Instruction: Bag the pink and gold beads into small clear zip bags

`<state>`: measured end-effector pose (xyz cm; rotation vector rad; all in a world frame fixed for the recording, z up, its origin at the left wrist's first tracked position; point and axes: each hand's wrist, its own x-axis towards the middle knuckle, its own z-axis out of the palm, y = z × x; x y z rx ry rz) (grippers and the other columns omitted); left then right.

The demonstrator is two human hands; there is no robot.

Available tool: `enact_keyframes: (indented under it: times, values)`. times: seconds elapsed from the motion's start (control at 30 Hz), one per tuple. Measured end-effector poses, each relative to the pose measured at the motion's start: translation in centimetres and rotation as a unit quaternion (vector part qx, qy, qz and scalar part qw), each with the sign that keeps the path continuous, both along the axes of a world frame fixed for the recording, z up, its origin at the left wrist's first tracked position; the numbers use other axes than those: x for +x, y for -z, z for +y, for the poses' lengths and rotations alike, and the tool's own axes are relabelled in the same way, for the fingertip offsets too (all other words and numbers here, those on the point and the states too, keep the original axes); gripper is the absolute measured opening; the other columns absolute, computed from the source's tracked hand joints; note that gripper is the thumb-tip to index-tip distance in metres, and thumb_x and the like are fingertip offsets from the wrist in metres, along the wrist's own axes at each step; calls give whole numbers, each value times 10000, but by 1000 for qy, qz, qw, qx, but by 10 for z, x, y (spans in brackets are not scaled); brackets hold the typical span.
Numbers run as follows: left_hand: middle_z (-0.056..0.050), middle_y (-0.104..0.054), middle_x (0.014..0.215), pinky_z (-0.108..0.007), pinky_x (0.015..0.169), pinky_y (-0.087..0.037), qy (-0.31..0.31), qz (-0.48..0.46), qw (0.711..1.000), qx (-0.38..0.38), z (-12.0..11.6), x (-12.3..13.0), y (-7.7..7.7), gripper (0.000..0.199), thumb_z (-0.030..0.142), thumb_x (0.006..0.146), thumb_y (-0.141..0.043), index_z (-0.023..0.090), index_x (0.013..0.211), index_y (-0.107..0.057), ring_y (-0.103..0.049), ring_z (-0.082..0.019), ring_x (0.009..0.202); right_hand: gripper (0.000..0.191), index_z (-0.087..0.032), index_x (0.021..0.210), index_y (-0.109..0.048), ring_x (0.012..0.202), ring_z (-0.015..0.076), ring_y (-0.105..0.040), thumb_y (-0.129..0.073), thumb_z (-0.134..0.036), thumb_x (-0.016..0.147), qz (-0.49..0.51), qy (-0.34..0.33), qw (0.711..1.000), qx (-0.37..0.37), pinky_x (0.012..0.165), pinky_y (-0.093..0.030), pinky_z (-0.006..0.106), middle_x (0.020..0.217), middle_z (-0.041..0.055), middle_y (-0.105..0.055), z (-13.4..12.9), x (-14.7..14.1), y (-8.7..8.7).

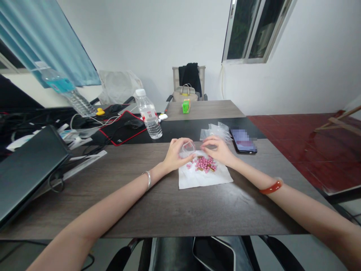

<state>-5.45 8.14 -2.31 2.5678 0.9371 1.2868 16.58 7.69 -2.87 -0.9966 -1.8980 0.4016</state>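
Observation:
Above a white tissue (194, 182), my left hand (177, 153) is closed on a clear, whitish loop (188, 147), perhaps of cord or thin plastic; I cannot tell which. My right hand (216, 149) is just across from it, thumb and fingertips drawn together over the tissue's far edge. Whatever it pinches, if anything, is too small to make out. Below and between both hands lies a pile of pink beads (205, 163) with a few gold-brown pieces among them. A few paler pink beads (189, 165) are scattered at the pile's left.
Clear plastic bags (216, 131) lie behind my right hand, beside a phone (243, 140). A water bottle (149, 114) stands behind my left hand. Left are a mouse pad (120, 132), a dark laptop (31, 171), cables and another bottle (66, 90). A green box (186, 106) sits farther back.

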Motion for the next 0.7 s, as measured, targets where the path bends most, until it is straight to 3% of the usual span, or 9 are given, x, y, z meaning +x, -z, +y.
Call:
enact_keyframes:
  times: [0.13, 0.2, 0.4, 0.7]
  values:
    - [-39, -677, 977, -383, 829, -403, -20, -7, 1000, -11, 0, 0, -1, 394, 529, 825, -597, 224, 1063, -519, -609, -216, 879, 91, -253, 821, -775, 1259, 301, -510, -722, -270, 749, -101, -58, 991, -68, 1052, -385, 527, 1259, 103, -624, 8, 8, 13]
    - [-38, -677, 972, -389, 843, -403, -24, -16, 1000, -10, 0, -1, -1, 386, 519, 830, -595, 223, 1065, -520, -610, -216, 877, 131, -269, 872, -779, 1334, 313, -437, -720, -295, 757, -117, -70, 987, -84, 1083, -346, 557, 1331, 98, -585, 8, 10, 16]
    - [-40, -683, 983, -398, 850, -402, -23, -19, 1000, -8, 0, -1, 0, 389, 515, 826, -599, 224, 1073, -522, -611, -217, 879, 131, -306, 876, -780, 1319, 289, -469, -718, -267, 768, -101, -99, 985, -100, 1092, -361, 548, 1273, 81, -632, 10, 12, 15]
    - [-57, -687, 994, -401, 831, -384, -18, 18, 999, 23, -1, -2, 0, 435, 538, 803, -599, 214, 1079, -511, -625, -221, 869, 76, -292, 751, -759, 1228, 283, -553, -759, -228, 710, -72, -90, 989, -94, 1044, -424, 553, 1150, 71, -685, 11, 8, 16]
